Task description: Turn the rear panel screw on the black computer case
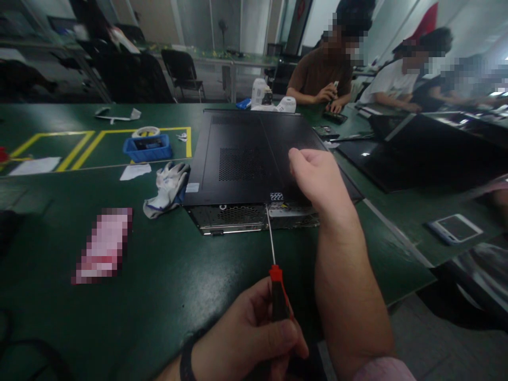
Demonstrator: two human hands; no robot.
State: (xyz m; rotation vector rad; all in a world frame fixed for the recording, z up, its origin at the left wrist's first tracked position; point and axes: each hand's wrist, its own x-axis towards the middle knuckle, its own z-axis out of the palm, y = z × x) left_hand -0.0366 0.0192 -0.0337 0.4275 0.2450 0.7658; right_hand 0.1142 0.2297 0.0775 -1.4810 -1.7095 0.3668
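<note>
A black computer case [246,159] lies flat on the green table, its metal rear panel towards me. My left hand [257,328], with a dark band at the wrist, is closed round the red and black handle of a screwdriver [280,291]. The screwdriver's thin shaft points away from me, and its tip meets the top of the rear panel, near the cover's edge. My right hand [317,177] rests on the case's top at the right, fingers curled in and thumb against them. Whatever it may hold is hidden.
Left of the case lie work gloves [166,188], a blue bin [147,148] with small dark parts, a tape roll [145,132] and a blurred pink item [105,243]. Dark panels [436,148] and a phone-like device [455,229] lie right. A person [323,74] works opposite.
</note>
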